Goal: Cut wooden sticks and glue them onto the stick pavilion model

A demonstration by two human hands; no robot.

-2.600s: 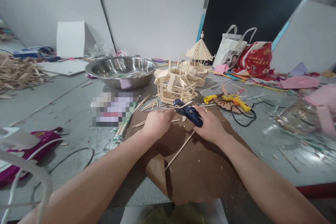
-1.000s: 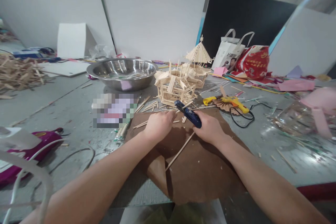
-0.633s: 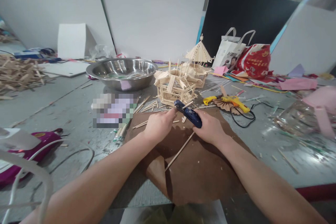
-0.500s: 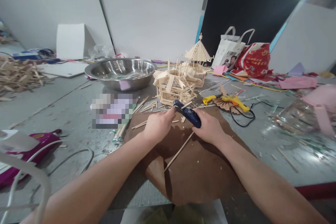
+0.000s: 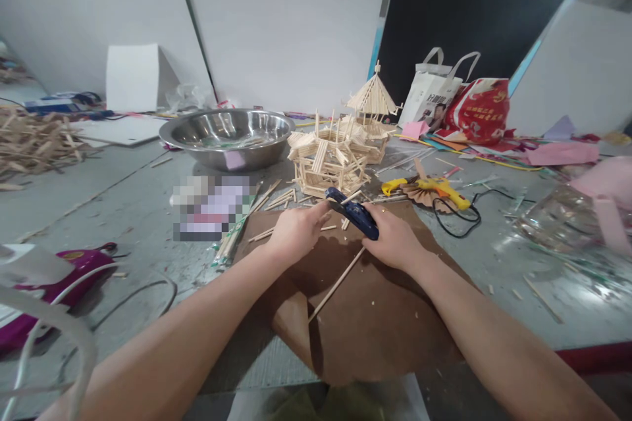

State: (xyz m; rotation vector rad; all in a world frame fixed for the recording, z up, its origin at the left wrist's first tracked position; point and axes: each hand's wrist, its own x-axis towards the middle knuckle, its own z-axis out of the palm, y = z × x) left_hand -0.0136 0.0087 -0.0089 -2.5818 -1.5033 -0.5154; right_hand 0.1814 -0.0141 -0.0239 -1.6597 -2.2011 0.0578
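Note:
My right hand (image 5: pixel 392 233) is wrapped round a dark blue hand tool (image 5: pixel 359 216) with a greyish part at its far end; it looks like a cutter, but its jaws are unclear. My left hand (image 5: pixel 297 231) is closed, fingertips pressed together at the tool's far left end; what they pinch is hidden. Under the right hand, a long thin wooden stick (image 5: pixel 338 284) slants down across the brown sheet (image 5: pixel 380 329). Just beyond the tool stands a model building (image 5: pixel 323 161) of wooden sticks, with loose sticks (image 5: pixel 281 200) lying before it.
A steel basin (image 5: pixel 227 138) stands left of the model, and a stick-built pointed roof (image 5: pixel 374 97) rises behind it. To the right lie a yellow glue gun (image 5: pixel 439 191) with a black cord and a clear plastic container (image 5: pixel 553 220). A magenta device (image 5: pixel 74 276) and white cables (image 5: pixel 64 329) occupy the near left.
Almost nothing differs. Both hands stay at the blue tool, with the left hand shifted very slightly; the long stick lies as before.

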